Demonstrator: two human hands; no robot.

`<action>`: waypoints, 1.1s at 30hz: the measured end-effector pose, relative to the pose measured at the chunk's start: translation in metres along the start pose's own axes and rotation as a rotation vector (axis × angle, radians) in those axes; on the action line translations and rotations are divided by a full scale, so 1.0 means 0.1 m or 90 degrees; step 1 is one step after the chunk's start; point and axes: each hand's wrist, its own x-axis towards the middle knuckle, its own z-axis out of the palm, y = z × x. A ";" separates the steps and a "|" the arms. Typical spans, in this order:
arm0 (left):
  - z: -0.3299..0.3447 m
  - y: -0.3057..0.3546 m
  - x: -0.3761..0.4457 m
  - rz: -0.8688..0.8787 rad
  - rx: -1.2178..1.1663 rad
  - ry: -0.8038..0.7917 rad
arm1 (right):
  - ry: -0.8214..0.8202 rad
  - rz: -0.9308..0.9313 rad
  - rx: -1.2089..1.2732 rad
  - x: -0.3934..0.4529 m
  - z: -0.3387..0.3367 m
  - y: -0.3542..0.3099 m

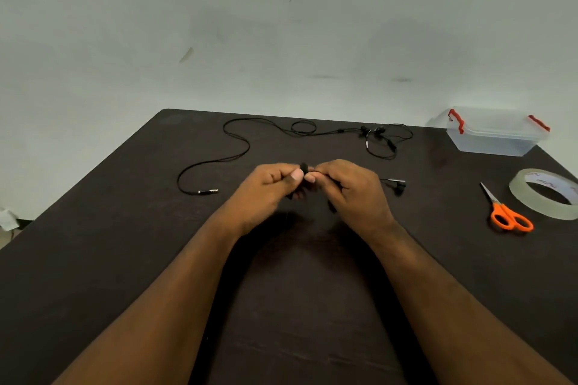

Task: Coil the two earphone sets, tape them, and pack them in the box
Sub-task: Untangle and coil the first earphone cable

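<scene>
Earphones in black, one set (304, 167), are sitting pinched between both hands over the middle of the dark surface (125, 259); the left hand (269, 187) and right hand (347, 187) are meeting thumb to thumb, fingers curled tight on the cord. Most of that set is lying hidden inside the fists, so how far it is coiled I cannot tell; only an earbud is peeking above the thumbs, and a plug and bud (395, 184) are trailing out just right of the right hand. The second set (247, 147) is sprawling loose along the far edge, its buds tangled and hard to separate. A clear box (494, 134) with red latches is standing at the far right corner. Orange-handled scissors (506, 212) are lying nearer, beside a tape roll (544, 194) cut off by the right border.
</scene>
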 end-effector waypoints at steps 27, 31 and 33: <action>-0.23 0.02 0.10 0.033 -0.575 0.372 | -0.229 0.075 0.008 0.00 0.11 -0.09; -0.10 -0.01 0.07 0.066 -0.091 0.323 | -0.107 -0.030 -0.029 0.03 0.07 -0.17; -0.03 -0.02 0.05 0.080 0.097 0.198 | -0.053 -0.052 -0.037 0.03 0.05 -0.15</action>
